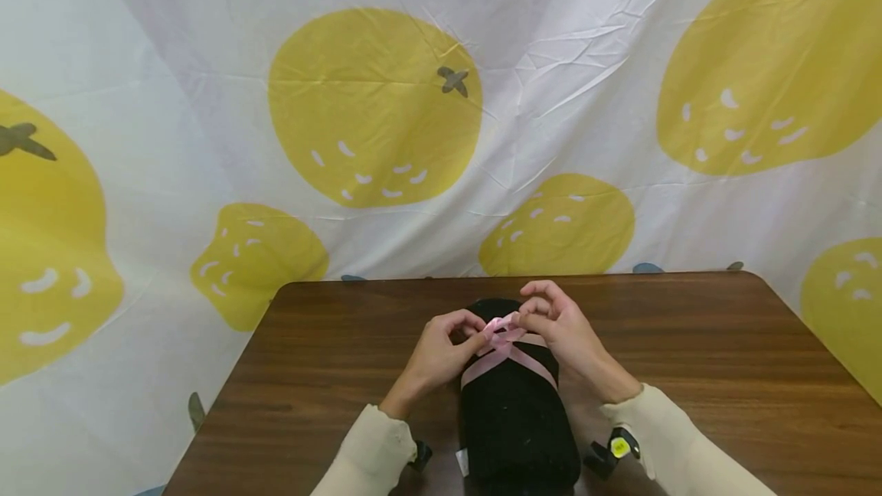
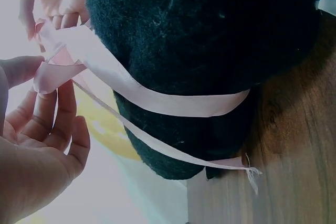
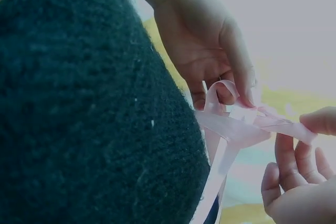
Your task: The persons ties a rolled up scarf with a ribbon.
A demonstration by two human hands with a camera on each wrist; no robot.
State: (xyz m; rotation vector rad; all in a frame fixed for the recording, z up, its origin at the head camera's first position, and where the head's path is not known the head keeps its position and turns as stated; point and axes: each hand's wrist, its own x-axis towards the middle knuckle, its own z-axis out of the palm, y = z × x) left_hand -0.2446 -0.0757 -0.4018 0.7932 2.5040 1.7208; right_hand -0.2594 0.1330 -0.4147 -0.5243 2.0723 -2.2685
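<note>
A black, fuzzy, rounded bundle (image 1: 517,427) lies lengthwise on the wooden table. Pink satin ribbon (image 1: 485,366) wraps it and crosses on top, with loops at the crossing near its far end. My left hand (image 1: 441,350) pinches a ribbon loop between thumb and fingers on the left side. On the right, my right hand (image 1: 568,335) pinches another part of the ribbon (image 3: 283,126), its other fingers spread. In the left wrist view, a frayed ribbon end (image 2: 251,170) hangs down beside the bundle (image 2: 184,40). How the ribbon passes through the knot is partly hidden by fingers.
The brown wooden table (image 1: 310,396) reaches back to a white cloth (image 1: 172,136) printed with yellow fruit. A small white tag (image 1: 462,462) sticks out at the bundle's near left. Dark wrist devices (image 1: 612,451) sit by both cream sleeves (image 1: 375,450).
</note>
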